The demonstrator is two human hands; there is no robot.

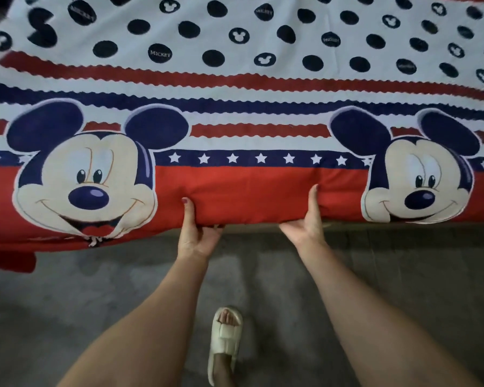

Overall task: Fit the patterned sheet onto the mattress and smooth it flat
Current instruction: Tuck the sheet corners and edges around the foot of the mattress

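Note:
The patterned sheet point(241, 188) covers the mattress across the upper part of the view: white with dark dots at the top, red and blue stripes, a star band and two big cartoon mouse faces on a red border. My left hand point(196, 233) grips the red bottom edge with the thumb on top and fingers curled under. A little to its right, my right hand point(305, 224) holds the same edge the same way. The mattress itself is hidden under the sheet. At the lower left the red border point(11, 258) hangs loose past the edge.
Grey concrete floor point(95, 297) lies below the bed edge. My foot in a pale slipper point(224, 342) stands on the floor between my forearms.

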